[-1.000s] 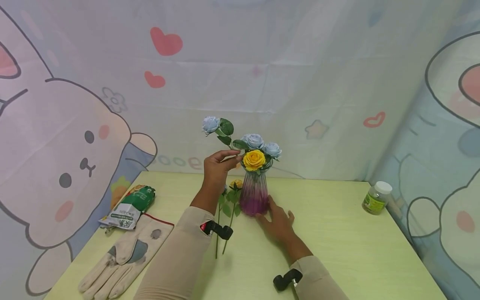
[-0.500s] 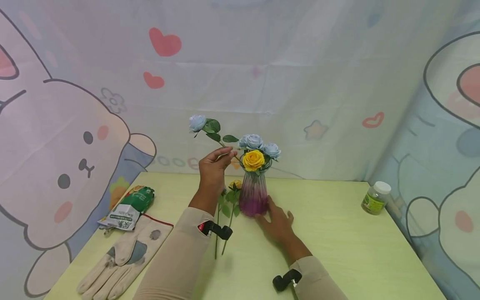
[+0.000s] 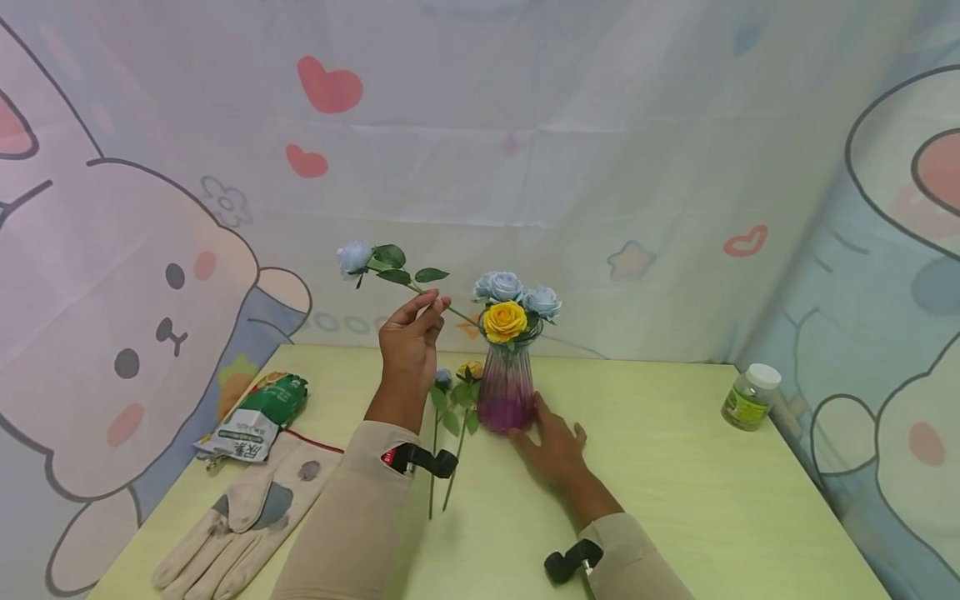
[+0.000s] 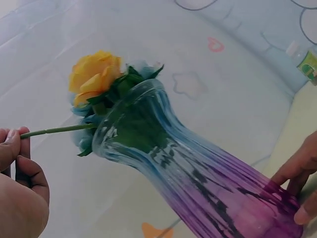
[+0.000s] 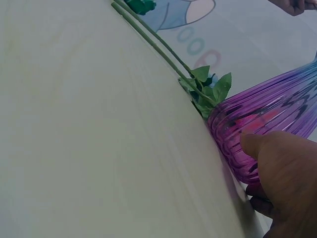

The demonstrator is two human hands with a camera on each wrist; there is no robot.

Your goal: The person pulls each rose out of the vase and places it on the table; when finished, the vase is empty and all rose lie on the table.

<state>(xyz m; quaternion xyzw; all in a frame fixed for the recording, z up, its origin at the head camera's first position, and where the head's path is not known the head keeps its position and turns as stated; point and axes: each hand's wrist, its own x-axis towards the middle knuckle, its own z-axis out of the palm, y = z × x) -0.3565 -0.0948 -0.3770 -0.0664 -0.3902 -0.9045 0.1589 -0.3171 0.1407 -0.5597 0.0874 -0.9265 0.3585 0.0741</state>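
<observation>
My left hand (image 3: 408, 340) pinches the green stem of a pale blue rose (image 3: 354, 259) between thumb and fingertips. That rose leans far to the left, and its stem end reaches the mouth of the glass vase (image 3: 507, 392). The vase is ribbed, clear blue at the top and purple below, and stands upright. A yellow rose (image 3: 505, 322) and several blue roses (image 3: 542, 302) fill its opening. Down at the base, my right hand (image 3: 555, 442) holds the vase, with the thumb (image 5: 252, 144) on one side and the fingers on the other.
On the table left of the vase lie a yellow rose (image 3: 471, 370) and a blue rose (image 3: 443, 377). Further left are a work glove (image 3: 251, 517) and a green-and-white packet (image 3: 258, 417). A white-capped jar (image 3: 751, 397) stands near the right edge.
My left hand has moved left and slightly down, tilting the blue rose further over and drawing its stem outward from the vase. My right hand stays at the base.
</observation>
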